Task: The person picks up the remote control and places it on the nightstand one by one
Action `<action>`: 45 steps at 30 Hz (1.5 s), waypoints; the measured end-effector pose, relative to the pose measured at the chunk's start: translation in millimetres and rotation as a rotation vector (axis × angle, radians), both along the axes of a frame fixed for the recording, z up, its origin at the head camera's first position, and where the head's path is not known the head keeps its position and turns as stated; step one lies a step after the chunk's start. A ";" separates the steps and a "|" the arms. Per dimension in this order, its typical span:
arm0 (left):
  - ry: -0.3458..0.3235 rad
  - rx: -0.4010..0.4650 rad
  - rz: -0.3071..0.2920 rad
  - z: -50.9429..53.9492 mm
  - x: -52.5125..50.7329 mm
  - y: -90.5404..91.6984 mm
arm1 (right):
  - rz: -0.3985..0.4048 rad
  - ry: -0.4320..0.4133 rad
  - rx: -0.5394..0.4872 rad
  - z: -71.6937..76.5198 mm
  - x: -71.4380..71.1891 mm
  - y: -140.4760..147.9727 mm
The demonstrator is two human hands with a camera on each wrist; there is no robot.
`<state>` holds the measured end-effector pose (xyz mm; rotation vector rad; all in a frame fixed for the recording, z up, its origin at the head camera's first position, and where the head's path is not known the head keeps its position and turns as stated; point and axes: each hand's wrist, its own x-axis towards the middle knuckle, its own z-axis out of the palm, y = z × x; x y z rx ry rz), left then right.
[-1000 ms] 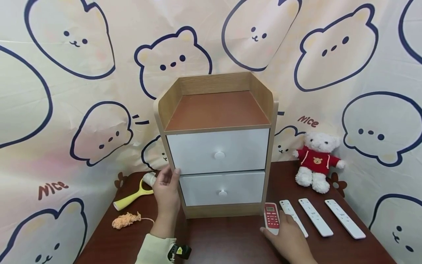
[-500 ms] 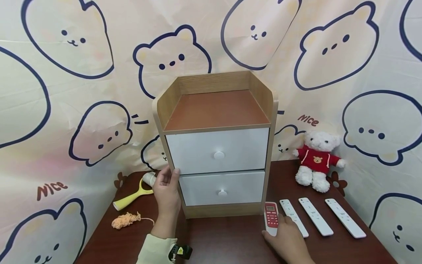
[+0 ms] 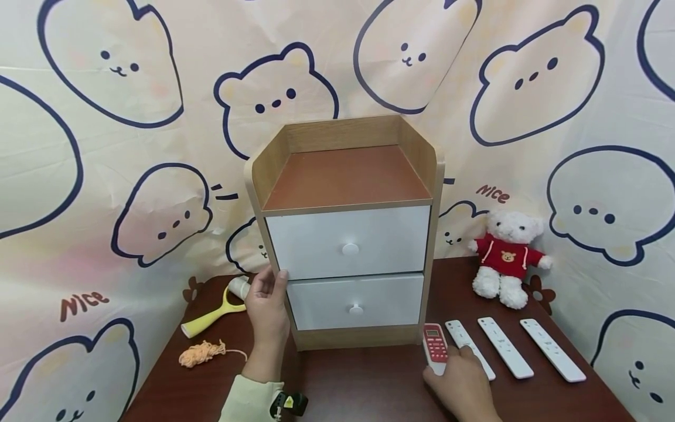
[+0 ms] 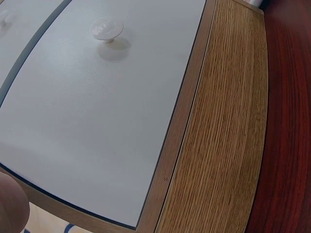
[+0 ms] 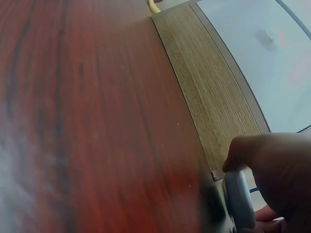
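Note:
A small wooden cabinet point(image 3: 355, 335) with two white drawers stands on the dark table, both drawers pushed in. Against its left side rests my left hand point(image 3: 268, 305), the thumb point(image 4: 12, 204) lying on the front edge beside the gap between the drawers. At the cabinet's lower right corner is a red and white remote control point(image 3: 435, 343) with a small screen and buttons. My right hand point(image 3: 464, 381) pinches the remote's lower part between thumb and fingers. In the right wrist view, the remote's grey edge point(image 5: 238, 201) shows between them.
Several other things lie around: long white bars with small marks, one of them a white bar point(image 3: 506, 347) right of the remote; a white teddy bear point(image 3: 508, 258) in red; a yellow peeler-shaped tool point(image 3: 211, 316); an orange yarn bundle point(image 3: 202, 353). A patterned cloth point(image 3: 158, 140) hangs behind.
My right hand's thumb and fingers have drawn in around the remote control, which has barely shifted. The nearest white bar has moved slightly. My left hand stays at the cabinet's side.

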<state>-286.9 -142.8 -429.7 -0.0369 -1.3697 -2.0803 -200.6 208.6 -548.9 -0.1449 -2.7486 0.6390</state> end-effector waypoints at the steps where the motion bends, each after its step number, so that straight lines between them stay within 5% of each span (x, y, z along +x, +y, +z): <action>1: 0.002 0.000 0.000 -0.1 -0.1 -0.2 | -0.004 0.004 -0.002 0.6 0.5 0.0; 11: 0.021 -0.005 -0.004 -0.8 0.7 0.1 | -0.049 0.038 0.003 6.6 3.8 2.7; 17: 0.032 0.007 -0.006 -0.3 0.1 1.4 | -0.088 -0.062 -0.026 19.8 6.8 8.6; 21: 0.028 0.009 -0.009 0.0 -1.1 2.5 | -0.131 -0.075 -0.081 42.1 14.2 11.7; 30: 0.016 0.012 0.006 0.2 0.8 2.8 | -0.216 0.045 -0.176 111.7 46.3 -9.6; 37: 0.010 0.011 0.008 0.3 1.4 2.6 | -0.075 0.167 -0.243 162.7 61.6 -34.1; 42: 0.013 0.019 0.008 0.2 0.1 1.8 | 0.113 0.379 -0.230 192.3 53.5 -56.1; 45: 0.013 0.032 0.005 -0.7 -0.7 1.9 | 0.200 0.418 -0.230 212.2 46.0 -68.2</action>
